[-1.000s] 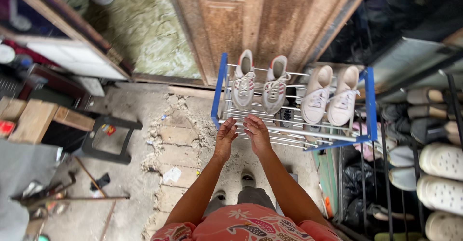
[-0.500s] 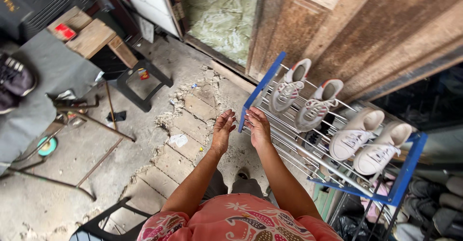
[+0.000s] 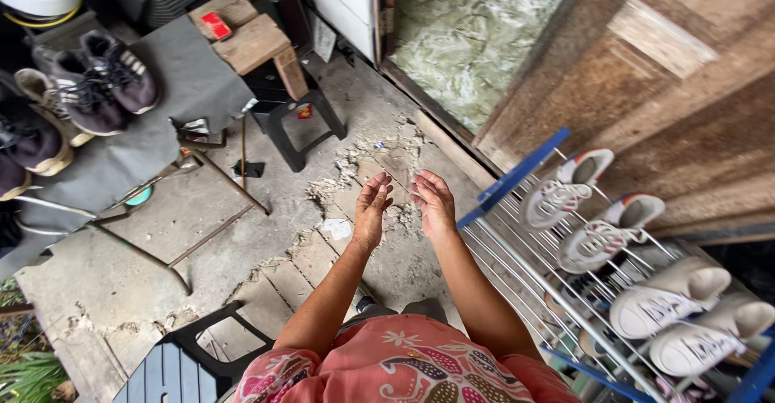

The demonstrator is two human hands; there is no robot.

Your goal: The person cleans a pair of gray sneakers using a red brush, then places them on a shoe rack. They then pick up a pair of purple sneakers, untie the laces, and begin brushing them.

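Two bare hands are hovering over a cracked concrete floor (image 3: 266, 233), both raised in front of the person with nothing in them. Largest in view, the floor is spreading from the doorway down to the person's patterned pink shirt (image 3: 404, 367), with crumbled patches near its middle. A wooden door (image 3: 662, 72) is leaning across the upper right corner. Below it, a wire shoe rack with blue end rails (image 3: 517, 179) is running along the floor's right edge, carrying two pairs of pale sneakers: a grey-white pair (image 3: 581, 209) near the rack's far end and a white pair (image 3: 686, 314) nearer the person. Along the left edge, a grey cloth-covered table (image 3: 173, 100) is holding dark sneakers (image 3: 109, 72) at its far corner. A black stool (image 3: 303, 121) is standing beside the table, and a second black stool (image 3: 182, 359) is sitting at the floor's near edge. The left hand (image 3: 373, 208) is hanging open, fingers loosely curled, palm turned toward the other. The right hand (image 3: 433, 200) is likewise open and holding nothing, close beside the left but not touching, just off the rack's blue rail.
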